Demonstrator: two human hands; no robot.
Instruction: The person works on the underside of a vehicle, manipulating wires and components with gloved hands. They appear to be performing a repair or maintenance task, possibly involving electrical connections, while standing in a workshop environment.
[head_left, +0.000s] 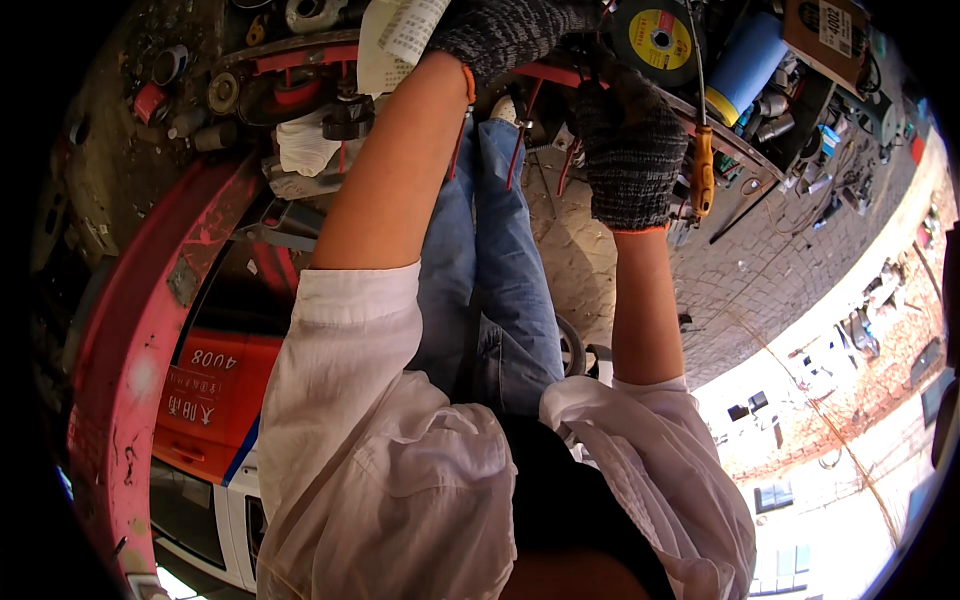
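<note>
Both hands wear dark grey knitted work gloves with orange cuffs. My left hand [510,40] reaches over the workbench at the top edge, beside printed paper sheets [385,55]; its fingers blend into dark parts there and cannot be made out. Lower and to the right, my right hand [632,155] is at the bench's near edge with its fingers curled; what lies inside them is hidden. Just beyond it rests a black grinding disc [655,40] with a yellow centre. Beside its right side hangs a long tool with an orange-yellow handle [703,175].
A blue roll [748,60] and a brown cardboard box [826,35] lie on the bench's right. White cloth [303,147] and metal parts sit at left. A red metal beam [120,350] rises at far left, before an orange-and-white vehicle [205,405]. Stone paving [745,255] spreads right.
</note>
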